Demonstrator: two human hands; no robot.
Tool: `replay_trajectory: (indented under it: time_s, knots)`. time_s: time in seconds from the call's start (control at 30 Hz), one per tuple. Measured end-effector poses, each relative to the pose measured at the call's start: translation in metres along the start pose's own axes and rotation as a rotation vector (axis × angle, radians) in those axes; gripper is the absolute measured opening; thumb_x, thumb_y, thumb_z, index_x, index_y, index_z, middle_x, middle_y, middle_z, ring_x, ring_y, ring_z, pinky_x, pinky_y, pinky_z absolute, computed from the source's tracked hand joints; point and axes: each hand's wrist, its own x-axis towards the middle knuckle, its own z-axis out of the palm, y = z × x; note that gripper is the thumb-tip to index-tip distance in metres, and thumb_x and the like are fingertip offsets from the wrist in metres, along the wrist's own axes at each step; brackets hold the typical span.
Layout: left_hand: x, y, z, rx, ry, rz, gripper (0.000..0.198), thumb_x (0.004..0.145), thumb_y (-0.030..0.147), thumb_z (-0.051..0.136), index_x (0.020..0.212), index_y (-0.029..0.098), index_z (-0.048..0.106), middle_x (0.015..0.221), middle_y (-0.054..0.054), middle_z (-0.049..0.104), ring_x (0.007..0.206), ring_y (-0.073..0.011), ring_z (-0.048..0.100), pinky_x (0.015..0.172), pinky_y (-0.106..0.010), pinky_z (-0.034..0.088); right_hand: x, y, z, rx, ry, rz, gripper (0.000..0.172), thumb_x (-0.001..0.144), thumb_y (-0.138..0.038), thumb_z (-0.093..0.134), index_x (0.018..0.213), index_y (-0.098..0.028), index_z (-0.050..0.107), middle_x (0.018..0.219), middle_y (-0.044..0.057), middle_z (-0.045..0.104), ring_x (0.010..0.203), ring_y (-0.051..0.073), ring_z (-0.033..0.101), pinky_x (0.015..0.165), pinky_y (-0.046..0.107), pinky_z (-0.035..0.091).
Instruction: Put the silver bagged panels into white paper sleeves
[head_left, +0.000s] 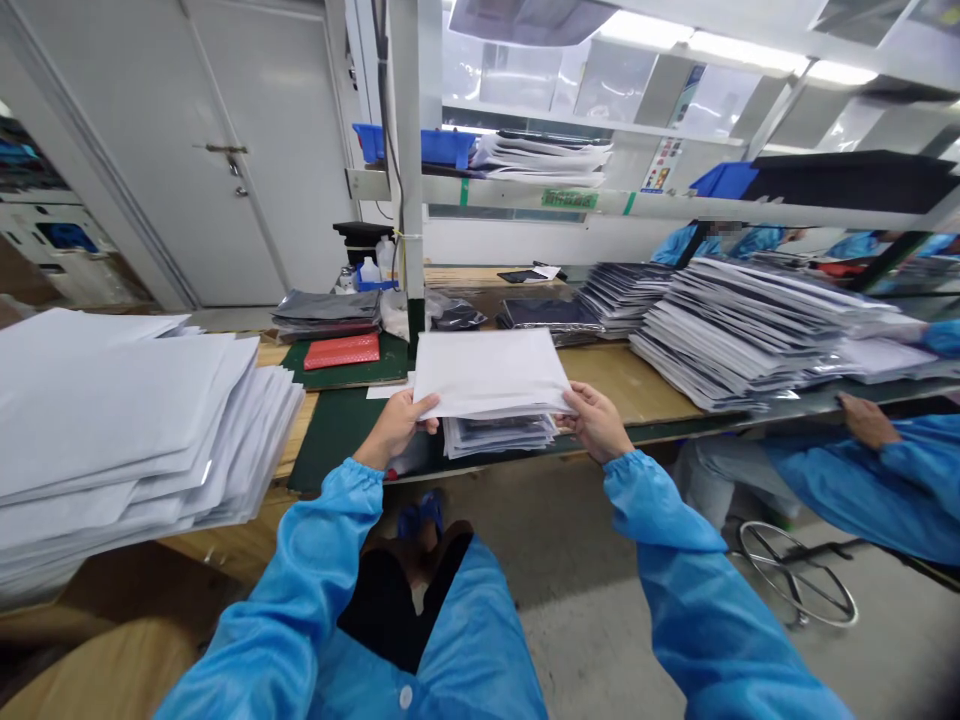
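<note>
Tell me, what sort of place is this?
Probably a factory workshop for packing or sorting goods: a long wooden workbench carries tall stacks of flat packets, blue plastic bins sit on the shelf above, and a co-worker nearby wears a matching blue smock.

The white packets [489, 372] held up at the centre are plain, without any print showing. On either side of them run bright blue smock sleeves [675, 540]. Left of the white packets, a red packet [341, 351] lies on a dark green mat [394, 365]. Right of them rise grey-and-white stacked packets [750, 335]. Beneath them shows a honey-yellow wooden bench top [622, 385], and beyond them sit blue plastic bins [448, 146].
</note>
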Motion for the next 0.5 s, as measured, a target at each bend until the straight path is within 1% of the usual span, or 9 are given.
replay_trajectory:
  time_s: [0.07,0.13,0.17,0.23,0.33,0.37,0.43,0.5]
  knots:
    - [-0.007,-0.002,-0.002,-0.038,-0.003,-0.178,0.032,0.068,0.033,0.083,0.081,0.011,0.064,0.062,-0.003,0.066,0.048,-0.0124,0.060,0.047,-0.023,0.052,-0.006,0.003,0.000,0.022,-0.034,0.159,0.028,0.069,-0.026,0.084,0.089,-0.019,0.066,0.075,0.002,0.072,0.058,0.014,0.066,0.053,0.024,0.059]
    - [-0.011,-0.006,-0.002,-0.084,0.026,-0.309,0.024,0.073,0.026,0.080,0.082,0.011,0.064,0.067,-0.006,0.069,0.050,-0.0147,0.064,0.049,-0.024,0.055,-0.011,0.008,0.001,0.014,-0.062,0.262,0.024,0.068,-0.018,0.084,0.085,-0.017,0.068,0.078,0.005,0.073,0.063,0.015,0.068,0.055,0.022,0.060]
    - [-0.012,-0.009,-0.001,-0.117,0.048,-0.342,0.021,0.075,0.024,0.078,0.084,0.011,0.064,0.070,-0.007,0.070,0.052,-0.0157,0.066,0.050,-0.025,0.056,-0.014,0.010,0.001,0.012,-0.071,0.278,0.024,0.067,-0.015,0.084,0.086,-0.017,0.069,0.080,0.006,0.074,0.066,0.016,0.070,0.057,0.022,0.061]
    - [-0.013,-0.012,0.004,-0.181,0.093,-0.361,0.017,0.079,0.022,0.074,0.087,0.010,0.064,0.073,-0.008,0.071,0.052,-0.0161,0.067,0.051,-0.026,0.057,-0.020,0.012,0.002,0.014,-0.088,0.257,0.029,0.065,-0.014,0.085,0.089,-0.018,0.070,0.085,0.005,0.076,0.074,0.017,0.072,0.062,0.022,0.062]
    - [-0.019,-0.012,0.012,-0.227,0.119,-0.333,0.015,0.082,0.022,0.070,0.085,0.008,0.065,0.068,-0.009,0.070,0.045,-0.0135,0.063,0.048,-0.023,0.054,-0.029,0.008,0.001,0.009,-0.116,0.201,0.043,0.062,-0.020,0.089,0.101,-0.020,0.071,0.095,0.006,0.076,0.084,0.019,0.072,0.070,0.021,0.062]
    - [-0.022,-0.010,0.014,-0.245,0.117,-0.295,0.016,0.082,0.023,0.070,0.084,0.007,0.065,0.066,-0.009,0.070,0.043,-0.0126,0.061,0.047,-0.023,0.053,-0.031,0.006,0.000,0.005,-0.115,0.193,0.046,0.062,-0.024,0.090,0.104,-0.021,0.071,0.098,0.006,0.076,0.084,0.018,0.072,0.070,0.021,0.062]
    - [-0.033,-0.003,0.013,-0.281,0.127,-0.177,0.022,0.081,0.028,0.072,0.081,0.007,0.065,0.064,-0.009,0.069,0.043,-0.0125,0.060,0.047,-0.023,0.053,-0.032,0.002,-0.006,-0.016,-0.106,0.225,0.050,0.062,-0.033,0.090,0.107,-0.024,0.071,0.095,0.005,0.076,0.075,0.017,0.072,0.066,0.022,0.062]
    - [-0.049,0.008,0.007,-0.306,0.198,0.002,0.030,0.078,0.036,0.075,0.083,0.007,0.065,0.068,-0.009,0.070,0.047,-0.0133,0.061,0.049,-0.025,0.055,-0.032,0.001,-0.012,-0.083,-0.110,0.252,0.049,0.063,-0.041,0.088,0.107,-0.026,0.071,0.091,0.006,0.076,0.072,0.019,0.072,0.062,0.024,0.063]
